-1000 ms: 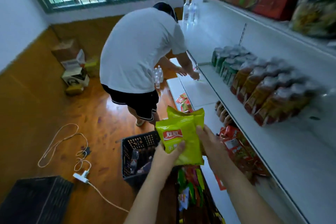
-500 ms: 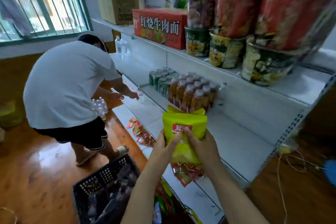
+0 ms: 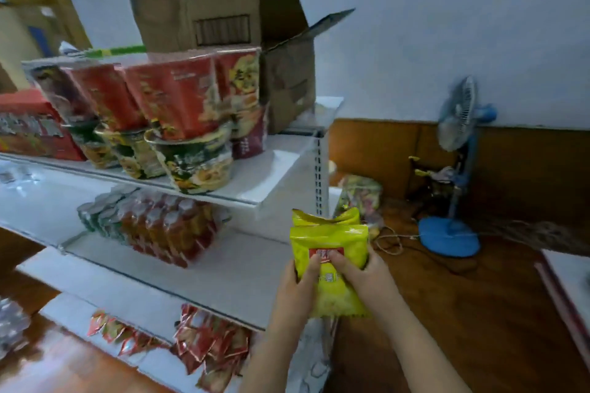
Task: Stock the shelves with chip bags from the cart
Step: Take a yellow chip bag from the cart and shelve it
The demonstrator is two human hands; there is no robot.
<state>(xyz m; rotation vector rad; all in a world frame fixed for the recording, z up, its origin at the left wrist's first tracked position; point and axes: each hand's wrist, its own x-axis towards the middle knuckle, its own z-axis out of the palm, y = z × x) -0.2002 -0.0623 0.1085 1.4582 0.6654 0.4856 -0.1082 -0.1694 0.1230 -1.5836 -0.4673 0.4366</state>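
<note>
Now mid-carry, both hands, left [image 3: 295, 289] and right [image 3: 360, 276], gripping yellow chip bags [image 3: 332, 252]; next, set down on middle shelf [image 3: 223, 268] at nine o'clock.

Both forearms come up from the bottom edge, bare, close together. The left hand [image 3: 295, 289] and right hand [image 3: 362, 277] are side by side with fingers closed in a grip, thumbs in front, almost touching each other.
</note>
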